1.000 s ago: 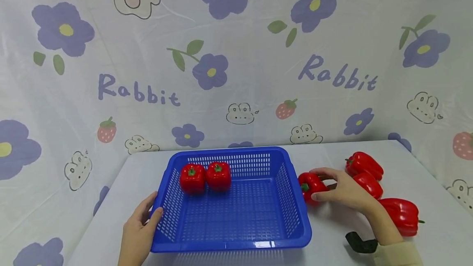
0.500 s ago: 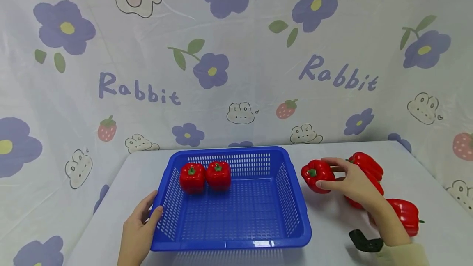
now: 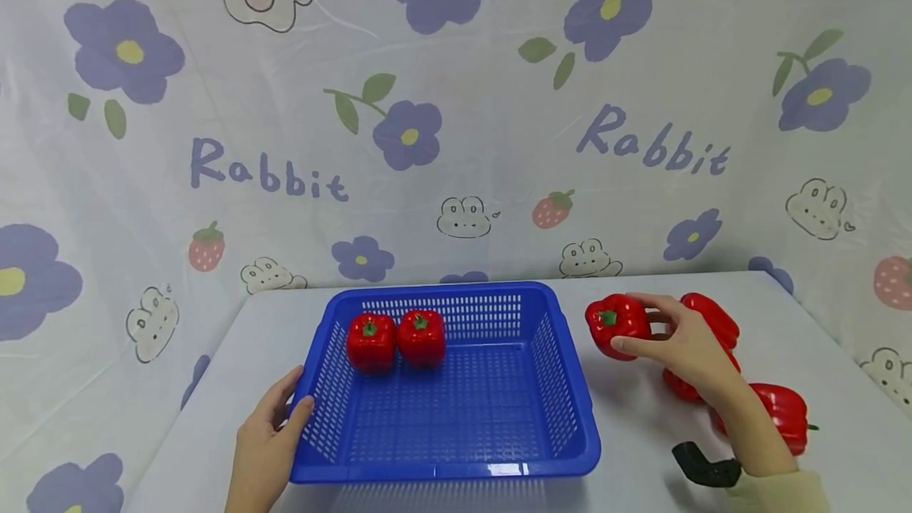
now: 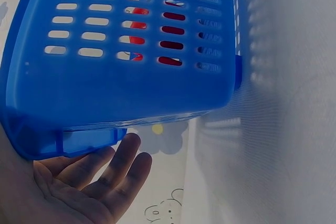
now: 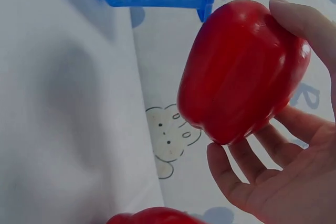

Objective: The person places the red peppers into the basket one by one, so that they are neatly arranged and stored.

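My left hand [image 3: 267,438] holds the left rim of a blue plastic basket [image 3: 427,472], thumb over the edge. In the left wrist view, its fingers [image 4: 123,166] show below the rim beside the slotted wall. Two red bell peppers [image 3: 370,353] stand side by side at the basket's back left, stems up. Just right of the basket, my right hand [image 3: 684,347] grips another red bell pepper [image 3: 614,327], raised above the table with its green stem facing left. The right wrist view has the thumb [image 5: 299,19] on one side of this pepper [image 5: 239,74] and the fingers on the other.
Several more red bell peppers [image 3: 781,416] lie on the white table [image 3: 627,434] at the right, partly behind my right forearm. A black curved piece [image 3: 705,467] sits at the right wrist. A flower-and-rabbit patterned cloth [image 3: 492,149] hangs behind the table.
My right hand has lifted the bell pepper from the table beside the basket, up and slightly to the right. The left hand and the basket have stayed in place.
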`<state>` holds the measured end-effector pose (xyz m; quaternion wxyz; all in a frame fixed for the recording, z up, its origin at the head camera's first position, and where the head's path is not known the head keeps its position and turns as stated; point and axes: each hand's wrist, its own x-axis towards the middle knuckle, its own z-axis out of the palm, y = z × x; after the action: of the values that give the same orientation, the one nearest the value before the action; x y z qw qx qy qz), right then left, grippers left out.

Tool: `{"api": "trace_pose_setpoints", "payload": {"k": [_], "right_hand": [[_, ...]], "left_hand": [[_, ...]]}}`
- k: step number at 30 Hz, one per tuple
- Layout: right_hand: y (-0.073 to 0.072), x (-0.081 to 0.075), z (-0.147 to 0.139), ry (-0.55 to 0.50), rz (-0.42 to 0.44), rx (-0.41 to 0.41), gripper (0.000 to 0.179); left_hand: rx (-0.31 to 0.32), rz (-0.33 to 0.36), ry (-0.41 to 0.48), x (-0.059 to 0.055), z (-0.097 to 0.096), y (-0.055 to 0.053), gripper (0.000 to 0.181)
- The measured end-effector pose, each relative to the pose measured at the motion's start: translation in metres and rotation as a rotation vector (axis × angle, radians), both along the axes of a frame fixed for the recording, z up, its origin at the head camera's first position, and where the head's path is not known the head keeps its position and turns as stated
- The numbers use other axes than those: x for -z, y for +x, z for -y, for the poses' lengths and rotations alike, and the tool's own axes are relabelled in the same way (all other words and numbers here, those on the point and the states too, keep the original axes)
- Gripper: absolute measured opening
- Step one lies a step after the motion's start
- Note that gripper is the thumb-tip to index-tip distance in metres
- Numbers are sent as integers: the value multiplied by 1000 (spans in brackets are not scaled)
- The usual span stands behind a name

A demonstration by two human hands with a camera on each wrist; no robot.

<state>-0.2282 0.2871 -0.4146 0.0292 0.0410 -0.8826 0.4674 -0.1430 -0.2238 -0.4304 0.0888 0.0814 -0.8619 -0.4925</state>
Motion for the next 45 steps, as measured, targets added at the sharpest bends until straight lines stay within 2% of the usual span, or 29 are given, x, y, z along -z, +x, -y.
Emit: {"api": "trace_pose_setpoints", "payload": {"k": [11, 17, 24, 29, 31, 34, 39, 45], "right_hand": [[7, -11, 11, -85, 38, 108, 106], [8, -15, 17, -135, 16, 100, 102], [13, -22, 30, -215, -57, 30, 85], [26, -30, 50, -353, -143, 15, 76], [31, -32, 60, -427, -169, -10, 71], [37, -35, 73, -462, -176, -81, 69], [33, -40, 91, -361, -156, -233, 71], [16, -44, 104, -228, -118, -336, 73]], "left_hand": [[-1, 22, 14, 0, -1, -1, 51], [-11, 29, 12, 0, 1, 0, 51], [-14, 16, 8, 0, 0, 0, 51], [-12, 3, 1, -1, 0, 0, 49], [-9, -5, 9, -2, -1, 0, 49], [-5, -3, 23, -3, -1, 0, 49], [-22, 4, 19, -4, 0, 2, 49], [-14, -11, 18, -4, 0, 1, 49]]}}
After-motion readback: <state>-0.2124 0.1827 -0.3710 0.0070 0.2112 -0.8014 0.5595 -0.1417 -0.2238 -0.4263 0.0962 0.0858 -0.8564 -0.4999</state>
